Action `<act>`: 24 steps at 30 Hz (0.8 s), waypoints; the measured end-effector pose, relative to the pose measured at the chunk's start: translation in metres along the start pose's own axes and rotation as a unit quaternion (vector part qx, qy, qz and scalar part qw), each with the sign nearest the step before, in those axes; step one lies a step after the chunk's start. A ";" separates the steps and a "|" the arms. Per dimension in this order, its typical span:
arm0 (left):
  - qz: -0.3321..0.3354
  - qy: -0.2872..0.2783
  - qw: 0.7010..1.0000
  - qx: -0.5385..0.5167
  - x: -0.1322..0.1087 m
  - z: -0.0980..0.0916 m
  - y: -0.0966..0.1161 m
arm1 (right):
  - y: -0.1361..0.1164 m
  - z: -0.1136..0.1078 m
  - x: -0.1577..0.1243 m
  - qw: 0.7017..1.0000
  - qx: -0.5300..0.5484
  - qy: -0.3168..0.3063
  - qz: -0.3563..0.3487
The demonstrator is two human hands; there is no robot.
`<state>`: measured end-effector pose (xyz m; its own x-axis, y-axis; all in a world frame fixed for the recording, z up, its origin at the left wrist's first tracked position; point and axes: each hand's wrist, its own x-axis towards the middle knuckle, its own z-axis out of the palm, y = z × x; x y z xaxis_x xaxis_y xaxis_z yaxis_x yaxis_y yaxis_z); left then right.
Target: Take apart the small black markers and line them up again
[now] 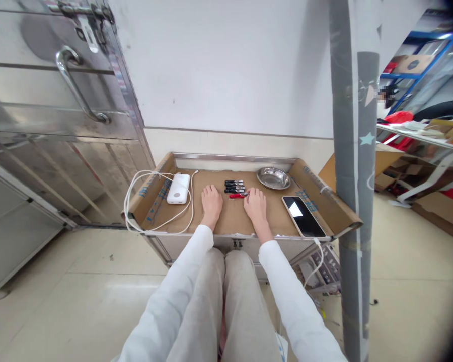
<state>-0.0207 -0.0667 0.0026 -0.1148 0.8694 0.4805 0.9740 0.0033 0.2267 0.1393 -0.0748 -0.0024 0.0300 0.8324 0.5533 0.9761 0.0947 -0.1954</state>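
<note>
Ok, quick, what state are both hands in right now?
Left hand: open, palm down on brown cardboard, nothing visibly held.
Right hand: fingertips at a slim red pen-shaped object; grip can't be told.

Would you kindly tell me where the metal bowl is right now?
In the head view, the metal bowl is right of centre, near the far edge of the cardboard, beyond the right hand and the phone.

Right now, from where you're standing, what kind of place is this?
It looks like a workshop or storeroom, though I can't be sure. There's blue shelving with a box on it, a big metal door with a bolt, and a cardboard-lined worktop.
</note>
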 end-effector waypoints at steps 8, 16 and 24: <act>0.013 -0.011 1.000 0.000 0.004 0.004 -0.002 | -0.001 0.001 -0.001 1.000 -0.011 -0.007 -0.009; 0.014 -0.009 1.000 0.016 0.001 0.003 -0.002 | 0.000 0.002 -0.003 0.999 0.005 -0.017 -0.030; 0.021 0.002 0.998 -0.067 0.000 -0.003 0.001 | 0.000 0.001 -0.003 0.998 0.036 -0.014 -0.040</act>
<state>-0.0207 -0.0681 0.0059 -0.0756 0.8650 0.4960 0.9432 -0.0994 0.3171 0.1390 -0.0769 -0.0048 -0.0547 0.8357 0.5465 0.9572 0.1996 -0.2094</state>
